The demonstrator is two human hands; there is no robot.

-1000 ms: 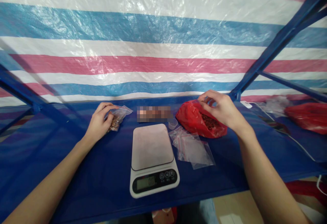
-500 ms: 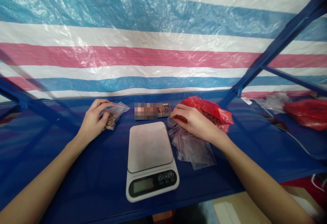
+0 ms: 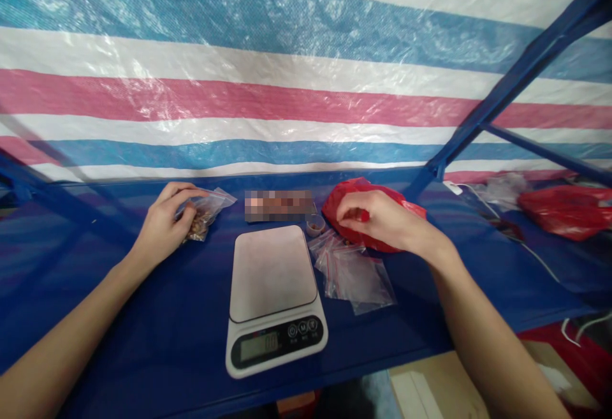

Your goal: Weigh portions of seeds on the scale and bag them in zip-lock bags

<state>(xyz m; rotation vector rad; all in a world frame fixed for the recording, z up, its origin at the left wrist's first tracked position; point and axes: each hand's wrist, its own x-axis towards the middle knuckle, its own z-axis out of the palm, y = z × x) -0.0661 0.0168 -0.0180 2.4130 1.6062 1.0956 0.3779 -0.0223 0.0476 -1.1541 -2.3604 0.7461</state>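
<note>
My left hand (image 3: 167,218) is closed around a clear zip bag (image 3: 204,215) holding small brown pieces; the bag rests tilted on the blue shelf. My right hand (image 3: 373,217) hovers at the red plastic bag (image 3: 349,192), its thumb and fingers curled together in a ring. Red plastic shows through the ring and nothing is visible in the fingertips. Left of this hand stands a small clear cup (image 3: 315,226) with a few brown bits inside. The kitchen scale (image 3: 275,275) sits between my hands with a bare plate, its display apparently reading zero.
Several flat zip bags (image 3: 358,275) lie right of the scale. A blurred-out flat item (image 3: 277,206) is behind it. Farther right are another red bag (image 3: 564,212) and a white cord (image 3: 540,256). Blue metal posts (image 3: 507,81) and a striped tarp (image 3: 239,100) bound the shelf (image 3: 157,323).
My right hand has moved from over the small cup to the red bag. The brown bits seen in its fingers are gone from view, and bits show in the cup. My left hand keeps its hold.
</note>
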